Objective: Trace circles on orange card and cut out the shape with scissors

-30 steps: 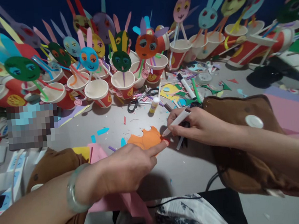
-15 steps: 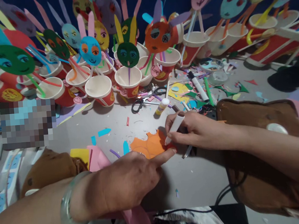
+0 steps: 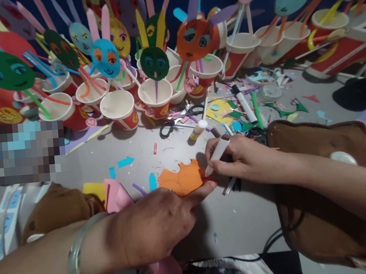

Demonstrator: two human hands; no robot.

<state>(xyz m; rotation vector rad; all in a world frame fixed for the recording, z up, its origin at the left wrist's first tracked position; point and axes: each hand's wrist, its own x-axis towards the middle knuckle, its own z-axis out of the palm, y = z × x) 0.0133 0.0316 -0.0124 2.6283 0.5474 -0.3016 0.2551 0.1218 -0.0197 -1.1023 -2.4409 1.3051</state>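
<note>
On the grey table [image 3: 240, 225], the brown pad [image 3: 316, 137] lies under the right forearm [image 3: 299, 168]; if the arm leans on it, the soft surface could give and make the pen stroke wobble. The paper cups [image 3: 119, 112] stand crowded at the back with tall paper heads [image 3: 155, 63], so a careless reach forward might tip one. The orange paper [image 3: 189, 176] lies between the left hand [image 3: 152, 224] and the right hand [image 3: 238, 153], its lower edge partly covered; it could slide or crease if the left hand drags. The white marker [image 3: 218, 154] may smudge the finger, because its tip sits so near. The small red piece [image 3: 208, 180] looks likeliest to twist, being pinned by one fingertip.

The left hand, larger in view, stretches its index finger [image 3: 204, 190] onto the red piece; its other fingers are hidden, so I cannot tell whether they grip anything. The right hand is clamped on the white marker, thumb and fingers together around the barrel, tip down by the red piece; contact is too small to tell.
</note>
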